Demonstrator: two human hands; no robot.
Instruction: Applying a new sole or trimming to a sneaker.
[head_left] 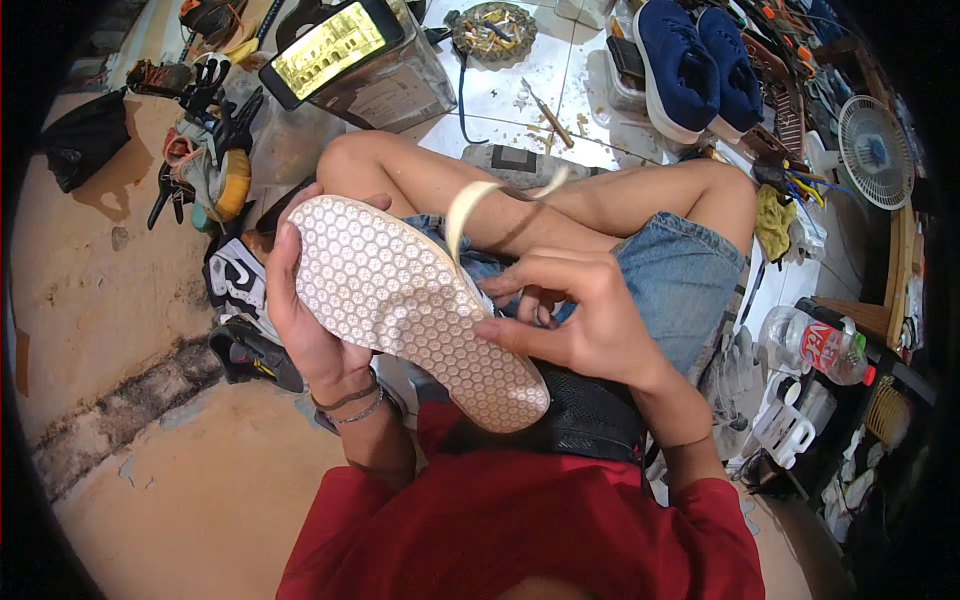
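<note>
My left hand [300, 290] is wrapped round the wide end of a shoe sole [390, 270], thumb along its edge. Its pale honeycomb tread faces me, and whatever lies behind it is mostly hidden. At the right edge of the sole, my right hand [575, 315] is closed, its thumb pressed on the tread side and its fingers curled at the rim. From that same edge a thin cream strip [463, 212] rises and curls away over my crossed legs, its far end loose.
Ahead lie a phone [330, 55] propped on a clear box [400, 95], an ashtray [492, 35] and a wooden-handled tool [550, 122]. Blue shoes [680, 70], a fan [875, 150] and a plastic bottle [815, 345] stand right. More shoes [255, 355] sit left.
</note>
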